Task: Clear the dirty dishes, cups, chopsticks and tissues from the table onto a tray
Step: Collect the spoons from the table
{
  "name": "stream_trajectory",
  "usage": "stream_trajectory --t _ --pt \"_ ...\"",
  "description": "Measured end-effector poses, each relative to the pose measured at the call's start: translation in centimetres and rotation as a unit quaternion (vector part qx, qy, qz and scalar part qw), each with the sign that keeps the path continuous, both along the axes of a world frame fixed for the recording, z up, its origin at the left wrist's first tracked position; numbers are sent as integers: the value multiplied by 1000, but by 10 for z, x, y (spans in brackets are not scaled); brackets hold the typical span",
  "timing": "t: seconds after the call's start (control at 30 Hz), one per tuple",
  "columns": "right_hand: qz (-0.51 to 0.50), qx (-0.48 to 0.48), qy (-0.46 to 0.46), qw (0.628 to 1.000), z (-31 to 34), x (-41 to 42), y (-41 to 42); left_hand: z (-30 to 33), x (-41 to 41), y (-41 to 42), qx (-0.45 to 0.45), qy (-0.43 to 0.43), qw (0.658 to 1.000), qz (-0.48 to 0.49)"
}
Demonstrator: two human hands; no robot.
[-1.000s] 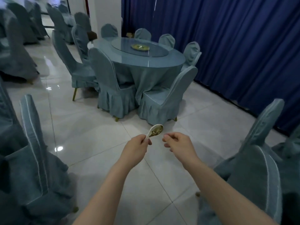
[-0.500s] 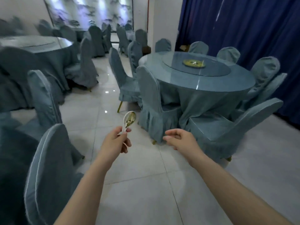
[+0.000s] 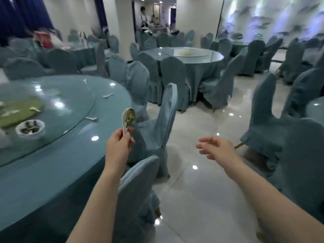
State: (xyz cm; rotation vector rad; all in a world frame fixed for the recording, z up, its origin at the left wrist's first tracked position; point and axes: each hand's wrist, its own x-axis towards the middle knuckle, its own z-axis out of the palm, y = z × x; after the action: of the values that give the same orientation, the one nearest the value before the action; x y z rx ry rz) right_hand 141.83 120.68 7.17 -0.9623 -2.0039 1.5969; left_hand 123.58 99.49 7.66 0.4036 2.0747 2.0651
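Note:
My left hand grips the handle of a white ceramic spoon with greenish-brown food in its bowl, held upright by the edge of a round blue table. My right hand hangs in the air over the floor, fingers loosely spread, holding nothing. On the table's glass turntable sit a white bowl with dark scraps and a green plate with white spoons on it. More white spoons and a small tissue scrap lie on the tabletop. No tray is in view.
Covered blue chairs stand right beside the table, one just under my left forearm. Another chair is at my right. Farther back is a second round table ringed with chairs. A person stands in the far doorway.
My view has swung left from a bare far table to the dirty table at my left. The left hand kept the spoon; my right hand moved away from it and its fingers spread.

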Motion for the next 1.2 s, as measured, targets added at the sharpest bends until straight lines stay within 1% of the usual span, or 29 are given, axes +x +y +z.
stream_trajectory --t 0.07,0.2,0.37,0.53,0.63,0.8,0.87,0.97,1.1,1.17,1.2 --pt "41 4 -3 999 4 -44 23 2 -30 11 6 -5 999 46" --pt "116 33 -6 993 11 -117 64 0 -79 37 6 -12 995 97" --pt "183 59 -23 981 -1 -196 133 -12 -128 77 6 -55 984 171" --pt "254 87 -29 963 -25 -299 199 -13 -187 119 -1 -56 964 258" --pt "321 102 -45 941 -36 -358 221 -12 -211 139 -2 -65 951 303" --pt "434 139 -48 889 -40 -448 223 -14 -239 136 -13 -77 922 378" --pt "462 162 -48 871 -43 -478 213 -16 -252 126 4 -83 912 401" --pt "487 201 -35 849 -50 -523 200 -17 -286 111 25 -87 897 433" --pt "491 230 -33 840 -54 -575 183 -17 -322 93 23 -86 886 455" --pt "509 254 -46 821 -59 -597 173 -20 -327 86 14 -90 874 477" --pt "526 271 -54 805 -63 -608 166 -20 -327 81 13 -93 867 490"
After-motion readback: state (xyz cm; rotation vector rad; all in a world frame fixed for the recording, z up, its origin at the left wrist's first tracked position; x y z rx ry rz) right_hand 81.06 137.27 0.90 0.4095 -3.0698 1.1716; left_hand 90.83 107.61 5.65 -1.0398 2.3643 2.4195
